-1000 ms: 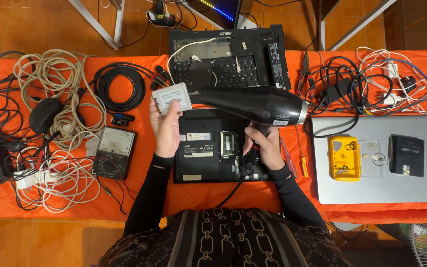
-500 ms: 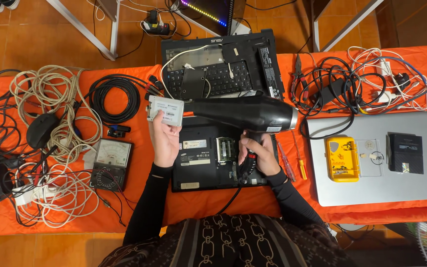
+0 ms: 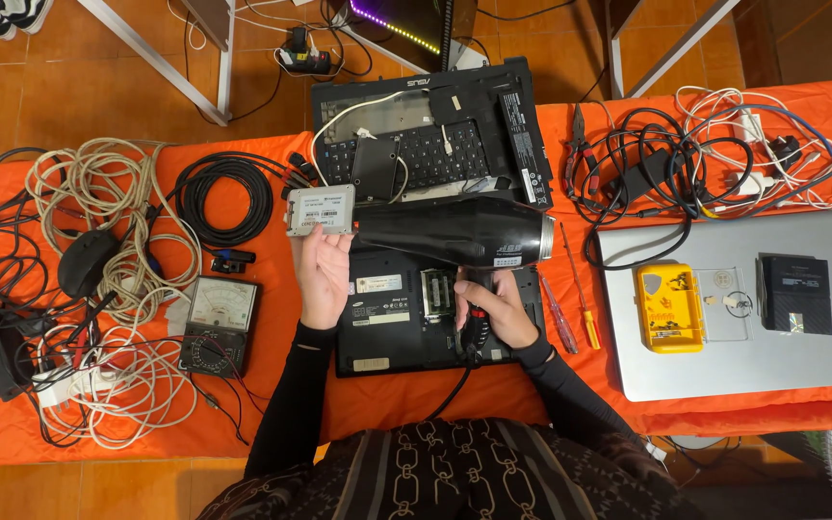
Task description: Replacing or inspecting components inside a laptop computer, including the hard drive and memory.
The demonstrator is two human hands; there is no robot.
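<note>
My left hand [image 3: 323,273] holds up a flat silver drive [image 3: 320,211] by its lower edge. My right hand [image 3: 493,308] grips the handle of a black hair dryer [image 3: 455,232], whose barrel lies sideways with its nozzle close to the drive. Beneath both hands an upturned black laptop [image 3: 387,308] lies open-bottomed on the orange table cloth [image 3: 272,404]. The dryer's cord runs down from my right hand toward my body.
A dismantled black laptop [image 3: 435,135] lies behind. At left are coiled cables [image 3: 223,197], a beige cable bundle [image 3: 98,193], and an analog multimeter [image 3: 216,323]. At right a silver laptop [image 3: 753,308] carries a yellow box [image 3: 668,308] and a black box [image 3: 795,295]. Screwdrivers [image 3: 575,299] lie beside it.
My left hand and the silver drive have stayed at the dryer's nozzle; the view has shifted a little, and the dryer stays pointed at the drive.
</note>
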